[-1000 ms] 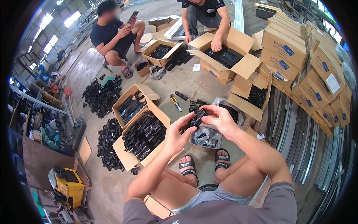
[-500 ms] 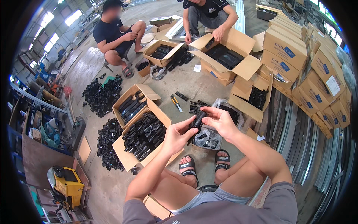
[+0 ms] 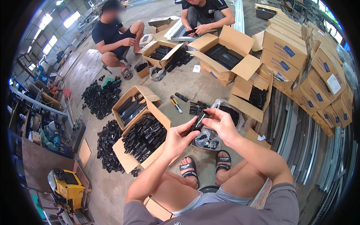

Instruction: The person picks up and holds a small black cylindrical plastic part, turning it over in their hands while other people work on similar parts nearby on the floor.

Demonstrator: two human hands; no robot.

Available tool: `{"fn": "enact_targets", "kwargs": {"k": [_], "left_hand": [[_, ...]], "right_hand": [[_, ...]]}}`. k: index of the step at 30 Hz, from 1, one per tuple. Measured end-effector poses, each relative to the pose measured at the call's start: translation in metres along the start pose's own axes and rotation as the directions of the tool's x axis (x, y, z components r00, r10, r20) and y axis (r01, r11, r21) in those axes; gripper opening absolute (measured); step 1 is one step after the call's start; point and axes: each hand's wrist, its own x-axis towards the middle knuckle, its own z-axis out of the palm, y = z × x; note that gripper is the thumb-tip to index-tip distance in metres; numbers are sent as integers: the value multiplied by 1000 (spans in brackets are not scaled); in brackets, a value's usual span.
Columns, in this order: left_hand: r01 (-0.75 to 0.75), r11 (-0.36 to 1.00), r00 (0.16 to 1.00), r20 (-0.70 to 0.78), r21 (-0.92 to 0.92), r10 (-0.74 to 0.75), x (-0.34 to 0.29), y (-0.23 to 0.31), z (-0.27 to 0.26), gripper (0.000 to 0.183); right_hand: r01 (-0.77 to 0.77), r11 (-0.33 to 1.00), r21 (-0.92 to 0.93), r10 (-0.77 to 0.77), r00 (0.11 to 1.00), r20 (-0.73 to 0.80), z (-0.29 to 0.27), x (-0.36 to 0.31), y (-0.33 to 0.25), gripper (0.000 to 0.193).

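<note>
Between my two hands is a short black plastic part (image 3: 200,120), held tilted above a clear plastic bag (image 3: 207,138) of small black pieces. My left hand (image 3: 180,138) pinches its lower end between thumb and fingers. My right hand (image 3: 222,124) grips the upper end, thumb against its side. Just beyond my hands lies a small group of similar black parts (image 3: 198,107) on the floor. To my left, an open cardboard box (image 3: 126,159) is full of loose black parts, and a second open box (image 3: 144,90) behind it holds parts in neat rows.
A yellow-handled utility knife (image 3: 174,102) lies on the concrete floor. Heaps of black parts (image 3: 100,95) spread at left. Two people (image 3: 112,41) crouch opposite beside open cartons (image 3: 228,54). Stacked cartons (image 3: 283,52) and long metal profiles (image 3: 300,138) line the right.
The part in my hands has turned slightly, and my hands stay in nearly the same place. The person at the far right has drawn their hands from the carton and holds a black part.
</note>
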Motion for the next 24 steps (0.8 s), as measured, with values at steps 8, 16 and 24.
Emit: {"fn": "enact_targets", "kwargs": {"k": [8, 16, 24], "left_hand": [[43, 999, 996, 76, -28, -41, -1, -2, -3, 68], [198, 898, 976, -2, -393, -217, 5, -8, -18, 66], [144, 883, 965, -134, -446, -225, 6, -7, -31, 66]], "right_hand": [[-60, 998, -10, 60, 998, 3, -1, 2, 0, 37], [-11, 905, -426, -20, 998, -67, -42, 46, 41, 37], [315, -293, -903, 601, 795, 83, -86, 51, 147, 24]]}}
